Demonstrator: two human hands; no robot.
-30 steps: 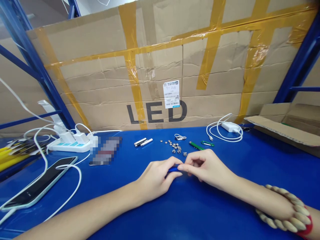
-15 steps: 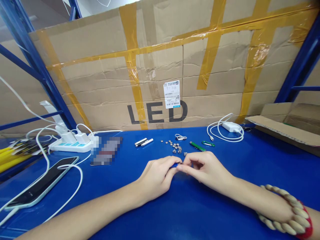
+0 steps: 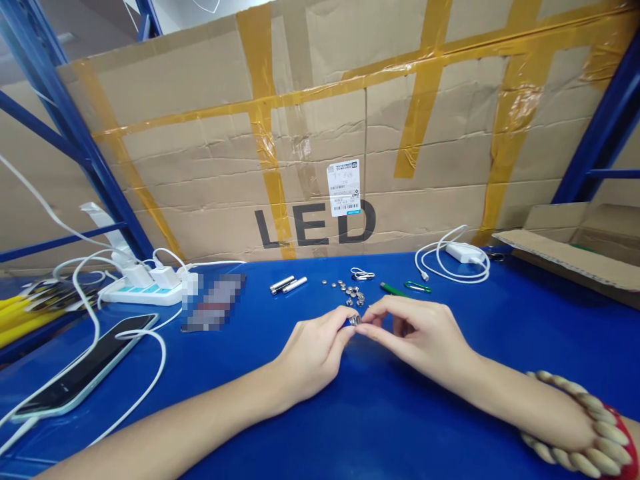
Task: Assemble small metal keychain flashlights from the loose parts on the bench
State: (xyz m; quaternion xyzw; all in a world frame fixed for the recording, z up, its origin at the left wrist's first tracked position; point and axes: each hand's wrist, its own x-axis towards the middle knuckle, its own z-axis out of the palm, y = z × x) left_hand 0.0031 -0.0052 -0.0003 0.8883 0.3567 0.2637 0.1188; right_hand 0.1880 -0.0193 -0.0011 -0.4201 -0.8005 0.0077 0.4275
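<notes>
My left hand (image 3: 315, 357) is closed round a slim blue metal tube (image 3: 347, 323), most of it hidden by the fingers. A shiny silver end piece (image 3: 355, 321) sticks out of the tube towards the right. My right hand (image 3: 417, 333) pinches at this silver end with thumb and forefinger; its other fingers are curled. Just beyond the hands lie several small round silver metal parts (image 3: 354, 292). A green metal tube (image 3: 393, 289) lies behind my right hand, partly covered by it, with a green carabiner (image 3: 417, 287) beside it.
Silver cylinders (image 3: 289, 285) and a small white-corded clip (image 3: 362, 274) lie farther back. A white cable with adapter (image 3: 463, 253) is at back right, near an open cardboard box (image 3: 560, 257). On the left are a phone (image 3: 85, 367) and a power strip (image 3: 143, 291).
My right hand has shifted slightly to the right and its fingers have parted a little. More of the tube's silver end now shows between the hands. My left hand stays nearly still.
</notes>
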